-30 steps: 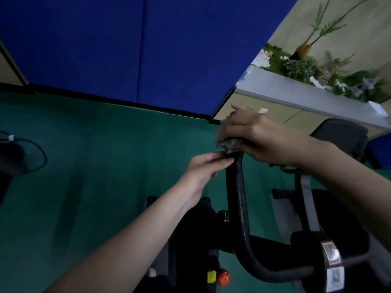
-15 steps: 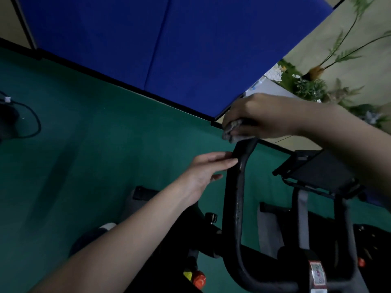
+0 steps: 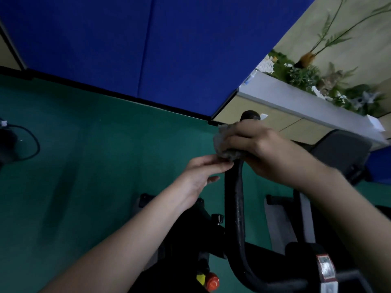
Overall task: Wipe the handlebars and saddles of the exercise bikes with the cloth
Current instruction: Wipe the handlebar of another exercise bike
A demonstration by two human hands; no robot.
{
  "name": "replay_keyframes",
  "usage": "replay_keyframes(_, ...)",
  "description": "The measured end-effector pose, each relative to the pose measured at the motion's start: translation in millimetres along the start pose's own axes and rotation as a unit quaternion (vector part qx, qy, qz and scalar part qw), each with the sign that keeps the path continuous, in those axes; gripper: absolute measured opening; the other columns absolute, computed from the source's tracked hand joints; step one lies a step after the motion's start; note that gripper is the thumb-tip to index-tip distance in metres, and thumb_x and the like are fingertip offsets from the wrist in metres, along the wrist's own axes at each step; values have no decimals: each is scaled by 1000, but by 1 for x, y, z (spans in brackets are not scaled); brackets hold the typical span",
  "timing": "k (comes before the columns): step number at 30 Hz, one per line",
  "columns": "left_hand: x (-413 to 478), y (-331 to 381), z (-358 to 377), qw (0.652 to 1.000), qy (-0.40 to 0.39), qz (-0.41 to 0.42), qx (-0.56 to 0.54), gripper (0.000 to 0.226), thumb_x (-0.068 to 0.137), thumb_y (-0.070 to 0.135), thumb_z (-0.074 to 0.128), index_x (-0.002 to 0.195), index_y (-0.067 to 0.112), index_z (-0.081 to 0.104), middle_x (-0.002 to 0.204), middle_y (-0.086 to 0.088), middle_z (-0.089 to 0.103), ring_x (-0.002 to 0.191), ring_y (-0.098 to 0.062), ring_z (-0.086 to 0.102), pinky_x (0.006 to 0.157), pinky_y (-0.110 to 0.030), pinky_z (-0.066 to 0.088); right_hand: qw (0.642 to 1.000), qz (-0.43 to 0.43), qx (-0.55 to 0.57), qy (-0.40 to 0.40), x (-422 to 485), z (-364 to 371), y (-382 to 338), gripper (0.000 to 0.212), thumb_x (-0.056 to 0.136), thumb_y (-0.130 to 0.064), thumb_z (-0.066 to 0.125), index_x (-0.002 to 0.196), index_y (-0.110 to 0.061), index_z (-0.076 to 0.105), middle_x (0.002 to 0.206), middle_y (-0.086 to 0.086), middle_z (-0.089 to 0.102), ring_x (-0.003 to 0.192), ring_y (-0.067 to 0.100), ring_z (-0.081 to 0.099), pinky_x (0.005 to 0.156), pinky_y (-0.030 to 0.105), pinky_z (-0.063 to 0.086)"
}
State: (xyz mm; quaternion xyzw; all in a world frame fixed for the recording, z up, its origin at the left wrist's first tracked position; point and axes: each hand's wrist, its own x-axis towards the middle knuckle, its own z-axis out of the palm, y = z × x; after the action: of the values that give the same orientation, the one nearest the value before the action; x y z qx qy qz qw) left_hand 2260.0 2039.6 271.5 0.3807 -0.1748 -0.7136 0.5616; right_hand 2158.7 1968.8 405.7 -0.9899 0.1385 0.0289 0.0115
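Right hand [image 3: 260, 149] grasps the grey cloth [image 3: 224, 150] around the black handlebar [image 3: 234, 204], just under its rounded tip. Left hand [image 3: 198, 174], fingers straight, touches the bar directly beneath the cloth. Judged progress: 1 bar end being wiped; the shaft below both hands, the other grips and the saddles apparently not yet done.

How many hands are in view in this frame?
2. The right hand grips the cloth round the handlebar near its tip; the left hand, fingers straight, meets the handlebar just below the cloth.
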Motion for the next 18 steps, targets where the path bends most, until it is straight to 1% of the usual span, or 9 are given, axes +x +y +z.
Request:
replay_keyframes(2,-1,2,-1,1000,-3,2,3,15,77,13,73,91,18,75,88,5,72,83,-7,62,75,-27,37,980,100,50,166,-11,14,-9,20,94,-1,51,104,0,68,109,15,63,104,32,60,87,41,48)
replay_keyframes(3,-1,2,-1,1000,-4,3,3,17,77,13,72,93,17,75,89,4,72,83,-8,61,74,-27,36,951,159,79,252,-14,22,-16,19,93,0,54,106,0,67,111,14,62,106,28,60,90,36,47)
replay_keyframes(5,-2,3,-2,1000,-7,0,6,18,77,13,72,94,17,74,89,4,72,83,-7,63,74,-25,38,871,256,126,401,-13,37,-30,20,90,5,56,107,0,66,110,12,63,105,20,60,93,26,45)
replay_keyframes(6,-2,4,-2,1000,-9,-4,9,19,75,14,73,94,18,74,90,5,73,83,-6,64,76,-25,40,828,288,144,460,-10,42,-36,22,90,7,55,108,-1,65,109,12,64,104,19,60,93,26,45)
replay_keyframes(9,-3,6,-4,999,-21,-12,21,34,61,29,77,94,22,74,96,5,74,88,-4,66,80,-24,43,710,339,174,593,-3,45,-43,21,93,1,52,110,-4,62,105,15,64,99,27,62,88,36,50)
replay_keyframes(11,-3,6,-4,999,-25,-13,24,39,54,34,79,91,24,76,95,5,74,87,-4,67,81,-24,44,661,366,160,635,1,42,-40,19,93,-4,52,109,-3,63,104,15,65,99,27,62,88,37,51)
replay_keyframes(12,-2,7,-4,999,-26,-16,23,39,50,35,80,88,25,76,94,6,74,86,-3,67,80,-24,44,653,382,154,635,4,40,-35,20,93,-5,52,108,-1,63,104,15,65,99,26,62,88,36,50)
replay_keyframes(15,-2,8,-3,999,-24,-21,26,39,48,36,80,85,25,77,90,8,73,81,-2,66,76,-23,43,661,446,178,576,20,38,-19,21,91,-4,53,108,-2,65,102,10,66,96,17,62,88,26,47)
replay_keyframes(18,-3,9,-3,999,-25,-19,27,34,56,30,76,89,22,74,90,7,74,82,-2,66,77,-24,43,616,496,294,537,29,46,-10,21,95,-7,50,109,-7,65,102,1,68,96,8,62,85,18,46)
